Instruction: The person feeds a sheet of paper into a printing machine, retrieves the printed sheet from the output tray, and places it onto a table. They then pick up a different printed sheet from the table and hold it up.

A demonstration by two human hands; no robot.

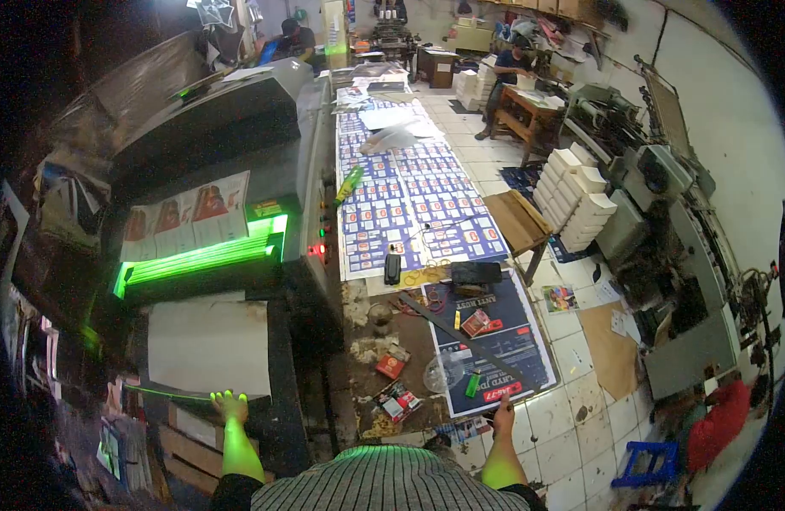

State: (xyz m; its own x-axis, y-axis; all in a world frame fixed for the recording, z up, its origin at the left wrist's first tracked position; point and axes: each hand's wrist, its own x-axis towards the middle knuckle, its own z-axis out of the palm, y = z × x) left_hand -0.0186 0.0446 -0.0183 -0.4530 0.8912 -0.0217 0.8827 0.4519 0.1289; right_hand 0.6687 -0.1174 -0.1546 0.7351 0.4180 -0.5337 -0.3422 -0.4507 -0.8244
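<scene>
My left hand (230, 405) rests on the near edge of the white sheet (209, 345), fingers spread; green light makes it hard to see if it grips. The sheet lies flat on the machine (213, 128), below the green glow. My right hand (504, 417) touches the poster (494, 341) corner on the table (358, 375); I can't tell if it's pinching. A long ruler (465, 339), small packs and a phone (392, 268) lie there.

At lower left, the left hand (230, 404) rests on the near edge of a white sheet (208, 347) below the machine's green-lit slot (201, 258). At lower centre-right, the right hand (504, 416) touches the edge of a dark poster (503, 341) on the cluttered table (367, 375).
</scene>
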